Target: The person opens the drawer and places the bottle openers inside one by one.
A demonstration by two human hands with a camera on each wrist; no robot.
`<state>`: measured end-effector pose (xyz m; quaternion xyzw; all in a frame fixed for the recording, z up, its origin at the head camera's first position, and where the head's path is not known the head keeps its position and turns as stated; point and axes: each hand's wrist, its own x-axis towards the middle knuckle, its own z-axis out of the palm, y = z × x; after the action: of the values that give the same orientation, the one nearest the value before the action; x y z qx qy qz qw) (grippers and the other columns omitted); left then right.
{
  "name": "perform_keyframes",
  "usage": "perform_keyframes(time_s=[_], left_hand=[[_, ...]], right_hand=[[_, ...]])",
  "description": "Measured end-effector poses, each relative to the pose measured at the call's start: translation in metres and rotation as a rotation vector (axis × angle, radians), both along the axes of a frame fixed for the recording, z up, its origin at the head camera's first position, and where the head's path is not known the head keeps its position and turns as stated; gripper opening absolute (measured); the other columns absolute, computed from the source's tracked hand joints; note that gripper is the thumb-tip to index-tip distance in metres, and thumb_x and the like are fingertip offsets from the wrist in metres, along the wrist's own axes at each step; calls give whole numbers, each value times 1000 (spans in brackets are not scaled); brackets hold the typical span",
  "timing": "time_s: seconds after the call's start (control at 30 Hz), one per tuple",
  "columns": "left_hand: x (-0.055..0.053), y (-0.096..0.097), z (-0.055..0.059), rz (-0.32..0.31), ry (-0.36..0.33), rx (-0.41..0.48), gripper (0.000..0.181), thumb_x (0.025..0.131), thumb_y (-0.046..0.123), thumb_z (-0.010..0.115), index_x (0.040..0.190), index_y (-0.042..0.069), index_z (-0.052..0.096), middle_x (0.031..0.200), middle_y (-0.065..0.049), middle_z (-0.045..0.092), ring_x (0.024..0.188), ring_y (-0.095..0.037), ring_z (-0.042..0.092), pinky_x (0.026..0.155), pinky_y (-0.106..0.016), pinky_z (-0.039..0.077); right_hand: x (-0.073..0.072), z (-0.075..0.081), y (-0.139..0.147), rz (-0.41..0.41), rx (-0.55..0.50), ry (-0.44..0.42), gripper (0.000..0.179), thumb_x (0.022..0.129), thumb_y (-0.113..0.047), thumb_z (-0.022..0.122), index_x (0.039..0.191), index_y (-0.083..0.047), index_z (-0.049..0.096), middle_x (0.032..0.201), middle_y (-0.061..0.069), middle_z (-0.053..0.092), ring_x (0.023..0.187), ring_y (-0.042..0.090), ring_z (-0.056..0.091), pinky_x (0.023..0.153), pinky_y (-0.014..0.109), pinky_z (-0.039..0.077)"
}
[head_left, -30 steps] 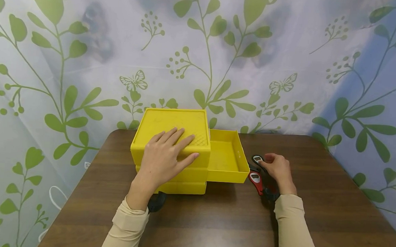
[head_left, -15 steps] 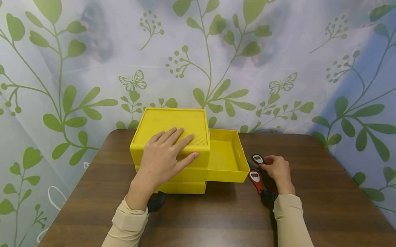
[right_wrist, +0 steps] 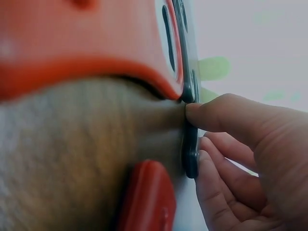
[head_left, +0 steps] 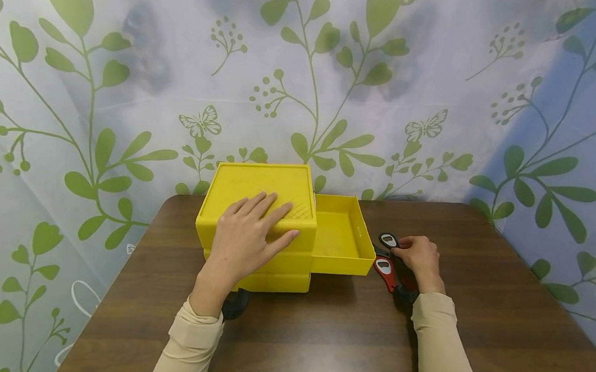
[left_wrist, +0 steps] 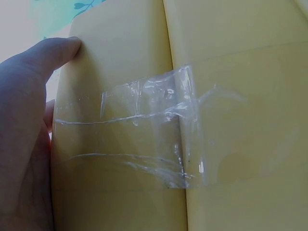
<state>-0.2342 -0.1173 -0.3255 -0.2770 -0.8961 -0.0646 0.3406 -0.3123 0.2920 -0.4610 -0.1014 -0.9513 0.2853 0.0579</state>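
My left hand rests with spread fingers on the top front edge of a yellow drawer unit. In the left wrist view, the thumb lies along the yellow wall, which has clear tape over a seam. From the unit's right side a yellow drawer stands pulled out, nothing visible inside. Just right of it, my right hand pinches the black bottle opener between thumb and fingers. A red bottle opener lies nearer, partly beside another dark piece. The right wrist view shows the black opener edge-on.
Everything stands on a brown wooden table. A leaf-patterned curtain hangs behind and at both sides. Another red piece shows low in the right wrist view. A dark band is at the left wrist.
My right hand has shifted very slightly down, fingers still at the black bottle opener. The left hand, drawer unit and red opener look unmoved.
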Motion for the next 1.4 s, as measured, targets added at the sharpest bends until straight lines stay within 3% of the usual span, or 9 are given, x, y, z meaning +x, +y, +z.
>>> perform_keyframes(time_s=[0.37, 0.6, 1.0, 1.2, 1.4], left_hand=[[1, 0, 0, 0, 4, 2, 53, 97, 59, 62, 137, 26, 70, 141, -10, 66, 130, -31, 62, 108, -49, 50], [1, 1, -1, -5, 11, 11, 52, 97, 58, 63, 136, 26, 70, 140, -10, 66, 129, -31, 63, 107, -49, 51], [1, 1, -1, -7, 2, 9, 53, 97, 60, 62, 137, 26, 69, 141, -10, 65, 131, -31, 62, 108, -50, 50], [1, 1, -1, -8, 8, 11, 53, 97, 59, 62, 137, 25, 70, 141, -10, 66, 130, -31, 62, 108, -50, 50], [2, 1, -1, 0, -1, 6, 54, 97, 60, 62, 137, 26, 69, 141, -10, 65, 131, -31, 62, 108, -50, 50]], right_hand=[[0, -1, 4, -6, -17, 33, 42, 90, -27, 78, 119, 4, 74, 113, 22, 75, 114, 49, 60, 100, 64, 45], [2, 5, 4, -2, -27, 107, 40, 89, -25, 79, 118, 3, 75, 110, 21, 76, 111, 47, 63, 97, 61, 46], [9, 45, -10, 19, -95, 264, 39, 91, -22, 78, 121, 2, 74, 112, 20, 76, 103, 41, 71, 86, 52, 53], [15, 64, -18, 40, -120, 304, 41, 92, -26, 78, 124, -1, 74, 114, 19, 76, 107, 41, 69, 95, 54, 44], [21, 79, -26, 69, -100, 361, 40, 91, -27, 79, 122, -2, 75, 112, 17, 77, 101, 38, 73, 90, 50, 49]])
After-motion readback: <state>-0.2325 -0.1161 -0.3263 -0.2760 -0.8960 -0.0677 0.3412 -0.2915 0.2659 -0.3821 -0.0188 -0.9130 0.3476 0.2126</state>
